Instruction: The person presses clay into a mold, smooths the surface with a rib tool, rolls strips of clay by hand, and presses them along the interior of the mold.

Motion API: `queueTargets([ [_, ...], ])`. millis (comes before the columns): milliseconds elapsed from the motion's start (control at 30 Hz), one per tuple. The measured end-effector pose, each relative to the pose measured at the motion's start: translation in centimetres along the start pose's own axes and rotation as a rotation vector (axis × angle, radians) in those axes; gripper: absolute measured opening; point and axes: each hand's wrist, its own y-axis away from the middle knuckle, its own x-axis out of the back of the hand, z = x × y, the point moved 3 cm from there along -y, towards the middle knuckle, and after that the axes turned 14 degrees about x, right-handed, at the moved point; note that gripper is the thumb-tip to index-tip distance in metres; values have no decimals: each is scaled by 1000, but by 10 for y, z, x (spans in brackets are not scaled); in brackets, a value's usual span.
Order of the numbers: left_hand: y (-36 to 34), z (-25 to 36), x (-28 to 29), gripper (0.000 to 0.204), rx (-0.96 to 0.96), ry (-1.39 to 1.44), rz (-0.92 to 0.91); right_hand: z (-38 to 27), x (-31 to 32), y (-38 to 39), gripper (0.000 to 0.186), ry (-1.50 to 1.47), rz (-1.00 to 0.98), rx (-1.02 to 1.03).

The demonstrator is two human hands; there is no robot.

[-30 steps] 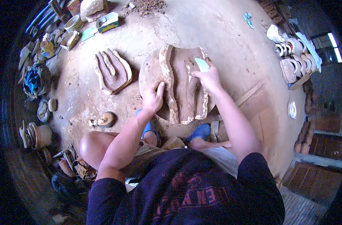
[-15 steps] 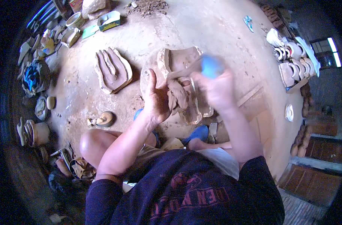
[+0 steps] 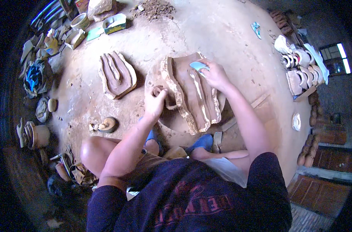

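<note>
My right hand (image 3: 215,75) grips a thin light-blue scraper (image 3: 199,66) at the far end of a clay-lined mould (image 3: 188,91). The mould has pale, rough edges and a pale ridge down its middle, and it lies on a round board (image 3: 150,77). At the mould's left edge my left hand (image 3: 155,103) is curled closed around a lump of brown clay (image 3: 170,102), part of which shows past the fingers. Further left on the floor rests a smaller clay-lined mould (image 3: 117,74) with a looped ridge inside.
A round wooden-looking tool (image 3: 108,124) lies by my left knee. Pots, bags and a box (image 3: 114,24) line the left and far left. Clay crumbs (image 3: 153,9) are heaped at the back. Curved pieces (image 3: 304,75) are stacked at the right, beyond a flat wooden strip (image 3: 260,100).
My left hand has moved left with the clay, uncovering the mould's middle. My right hand has brought the scraper from above the clay lump down to the mould's far end.
</note>
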Motion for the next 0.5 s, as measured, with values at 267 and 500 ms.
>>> queueTargets([
  [267, -7, -2, -12, 42, -65, -136, -46, 52, -19, -23, 34, 99, -105, 122],
  [500, -13, 8, -8, 43, -98, -197, -42, 37, -16, 22, 32, -116, -182, -170],
])
